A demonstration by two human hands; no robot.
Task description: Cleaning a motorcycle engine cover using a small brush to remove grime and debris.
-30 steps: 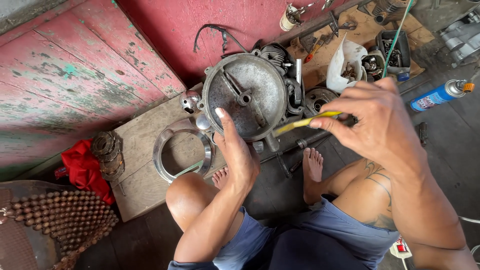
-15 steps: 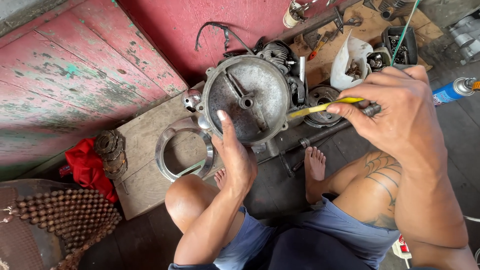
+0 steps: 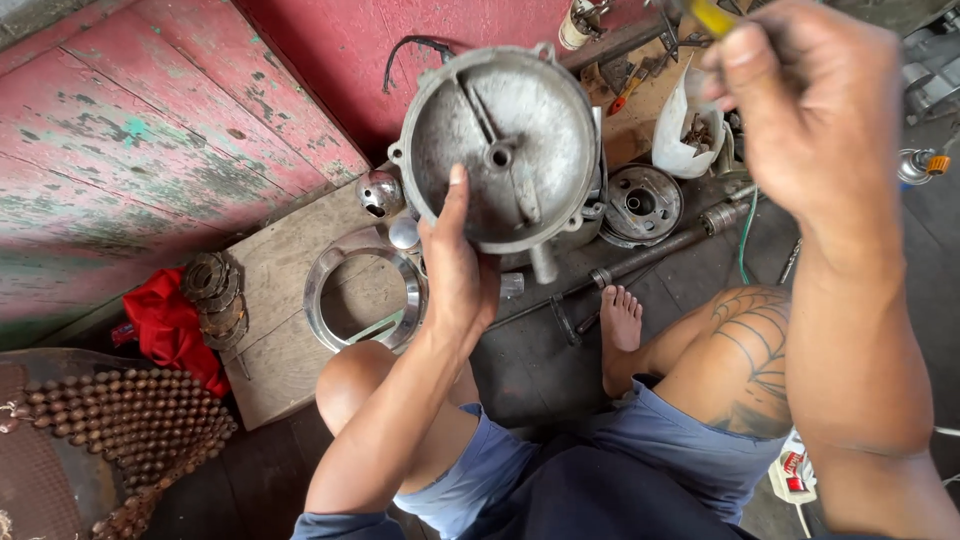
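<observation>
My left hand (image 3: 458, 268) grips the lower rim of a round grey metal engine cover (image 3: 500, 145) and holds it up, its hollow inner side facing me. My right hand (image 3: 805, 105) is raised at the upper right, closed on a yellow-handled tool (image 3: 712, 15) whose tip is out of frame. The right hand is off to the right of the cover and not touching it.
A chrome ring (image 3: 362, 300) lies on a wooden board (image 3: 285, 350). Beside it sit a stack of gears (image 3: 212, 290) on a red cloth (image 3: 170, 330). A round engine part (image 3: 640, 205), a metal shaft (image 3: 650, 250), a white bag (image 3: 685, 125) and a spray can (image 3: 920, 165) lie behind my bare foot (image 3: 620, 320).
The cover has come up closer to the camera in my left hand. My right hand has risen with the yellow tool toward the upper right, away from the cover.
</observation>
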